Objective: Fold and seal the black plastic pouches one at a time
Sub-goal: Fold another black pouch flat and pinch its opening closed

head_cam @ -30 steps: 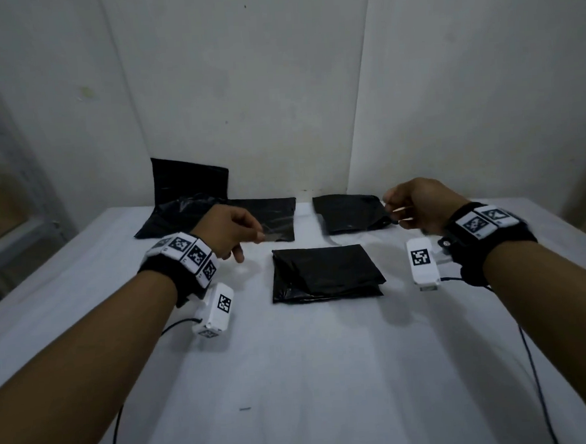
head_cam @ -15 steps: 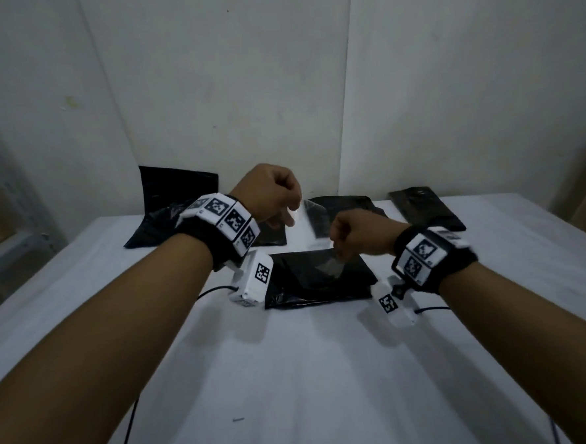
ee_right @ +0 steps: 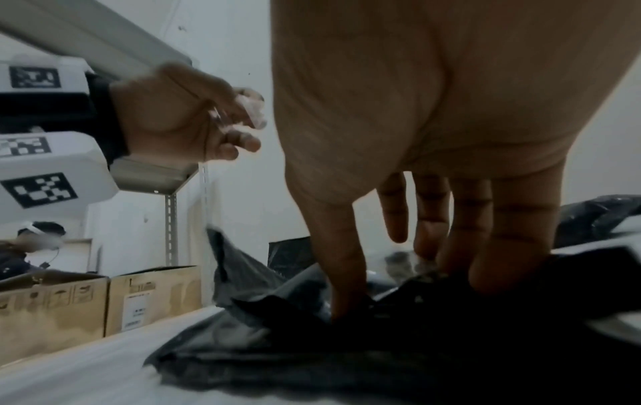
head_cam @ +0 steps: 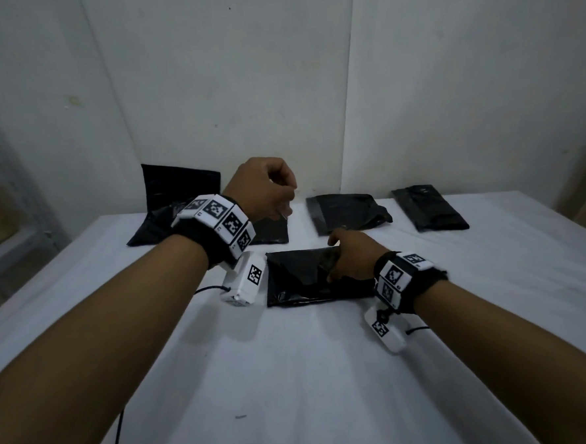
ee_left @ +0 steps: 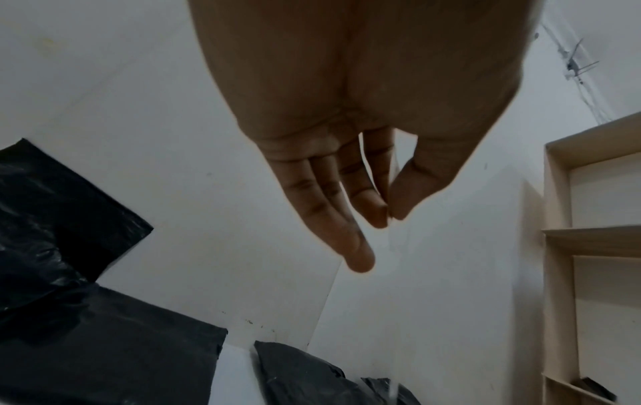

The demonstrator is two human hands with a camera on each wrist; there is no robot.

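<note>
Pouch in work: black plastic pouch (head_cam: 301, 276), glossy and creased, folded into a rectangle, lying flat on the white table (head_cam: 294, 376) at centre.
Right hand: right hand (head_cam: 350, 257) down on the pouch's 3 o'clock end, fingers (ee_right: 499, 246) nearly straight and spread, tips pressing into the plastic, thumb down too.
Left hand: left hand (head_cam: 262, 186) raised above the table at 11 o'clock of the pouch, thumb and fingertips pinching a thin clear strip (ee_right: 251, 108); strip blurred.
Other pouches: folded pouch (head_cam: 347, 211) at 12 o'clock, another pouch (head_cam: 429, 208) at 2 o'clock, unfolded stack (head_cam: 167, 209) at 10 o'clock against the wall.
</note>
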